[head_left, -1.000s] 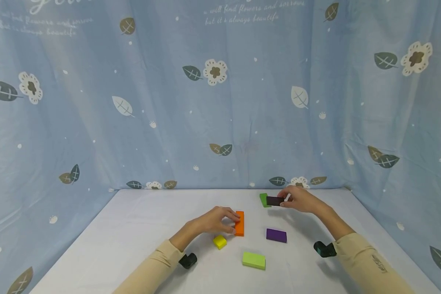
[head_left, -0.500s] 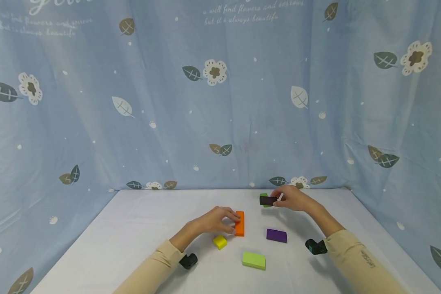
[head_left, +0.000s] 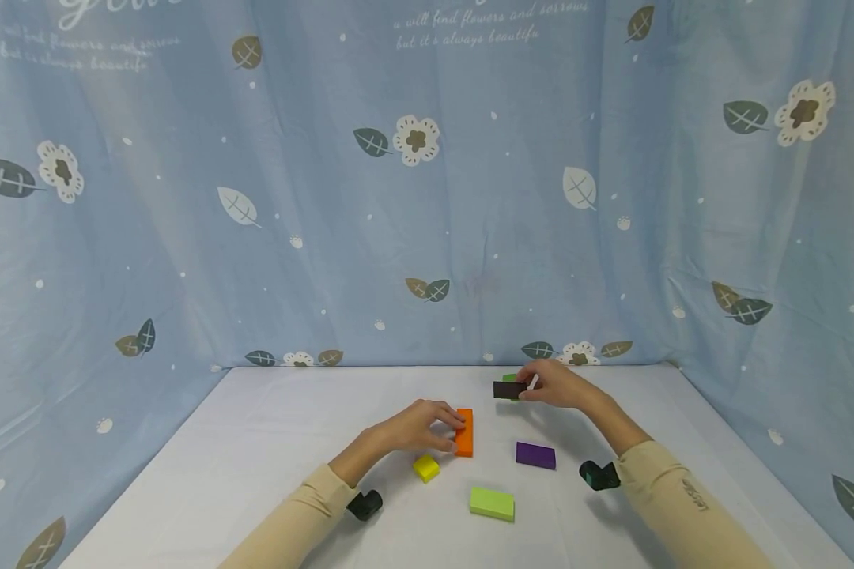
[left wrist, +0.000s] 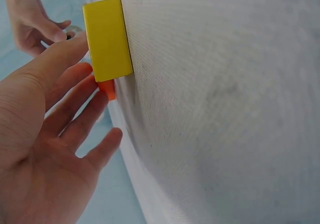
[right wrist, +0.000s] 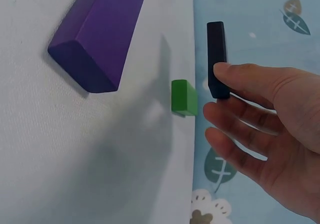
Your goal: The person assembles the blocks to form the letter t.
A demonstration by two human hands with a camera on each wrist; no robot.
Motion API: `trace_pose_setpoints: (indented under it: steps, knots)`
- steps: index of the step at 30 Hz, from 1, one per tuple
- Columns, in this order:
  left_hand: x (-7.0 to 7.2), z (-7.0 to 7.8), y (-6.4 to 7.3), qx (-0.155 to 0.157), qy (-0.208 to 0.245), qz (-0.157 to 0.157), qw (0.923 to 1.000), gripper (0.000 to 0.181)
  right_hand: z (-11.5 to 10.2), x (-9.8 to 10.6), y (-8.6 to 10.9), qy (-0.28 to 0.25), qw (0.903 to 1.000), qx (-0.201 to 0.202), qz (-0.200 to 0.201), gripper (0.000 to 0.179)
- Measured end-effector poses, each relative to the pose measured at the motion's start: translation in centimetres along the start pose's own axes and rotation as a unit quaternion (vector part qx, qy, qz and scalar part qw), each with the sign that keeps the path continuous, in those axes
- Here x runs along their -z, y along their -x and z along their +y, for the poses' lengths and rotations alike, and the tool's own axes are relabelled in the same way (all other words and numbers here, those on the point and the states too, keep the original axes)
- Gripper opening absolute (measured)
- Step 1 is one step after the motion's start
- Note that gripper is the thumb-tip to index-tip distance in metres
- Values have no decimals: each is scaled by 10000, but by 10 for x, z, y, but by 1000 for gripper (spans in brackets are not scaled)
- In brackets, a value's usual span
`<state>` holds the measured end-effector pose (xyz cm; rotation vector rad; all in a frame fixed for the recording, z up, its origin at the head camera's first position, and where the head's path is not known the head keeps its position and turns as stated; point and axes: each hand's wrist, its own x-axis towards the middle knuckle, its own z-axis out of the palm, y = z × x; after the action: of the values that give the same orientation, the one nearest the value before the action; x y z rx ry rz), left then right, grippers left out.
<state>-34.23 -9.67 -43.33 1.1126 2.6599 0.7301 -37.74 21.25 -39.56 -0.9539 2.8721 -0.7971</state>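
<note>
With its fingers and thumb, my right hand (head_left: 558,384) pinches one end of a black block (head_left: 509,390), held clear of the table. Behind it stands a green block (right wrist: 183,97), partly hidden in the head view. My left hand (head_left: 420,427) rests beside an orange block (head_left: 465,442), its fingertips over the block's left side and its thumb close to the near left edge. In the left wrist view, a yellow block (left wrist: 107,39) hides the thumb tip and most of the orange block; the other fingers are loosely bent.
A purple block (head_left: 535,456) lies right of the orange one. Nearer the front is a lime green block (head_left: 492,504). The white table (head_left: 277,442) ends at a blue patterned curtain (head_left: 427,237) behind and at both sides.
My right hand has moved left with the black block, passing in front of the green block. The left hand and the other blocks have stayed in place.
</note>
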Motion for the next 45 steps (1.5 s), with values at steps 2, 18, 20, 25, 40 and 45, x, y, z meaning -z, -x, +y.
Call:
trace_pose_setpoints:
  steps: [2, 18, 20, 25, 40, 45]
  knots:
    - [0, 0, 0, 26, 14, -4, 10000, 40, -1, -1, -1, -20, 10000, 19, -31, 25]
    - [0, -2, 0, 95, 21, 19, 10000, 39, -4, -8, -11, -84, 9998, -140, -116, 24]
    - [0, -2, 0, 83, 38, 13, 10000, 39, -5, -9, -12, -97, 9997, -179, -135, 24]
    - [1, -2, 0, 40, 70, 8, 10000, 38, -6, -11, -13, -116, 9996, -177, -200, 25]
    - [-1, -4, -1, -94, 15, 4, 10000, 38, -7, -19, -20, -65, 9994, -243, -238, 24]
    - [-1, -3, 0, -63, -48, -7, 10000, 38, -9, -22, -22, 37, 9984, -484, -285, 24]
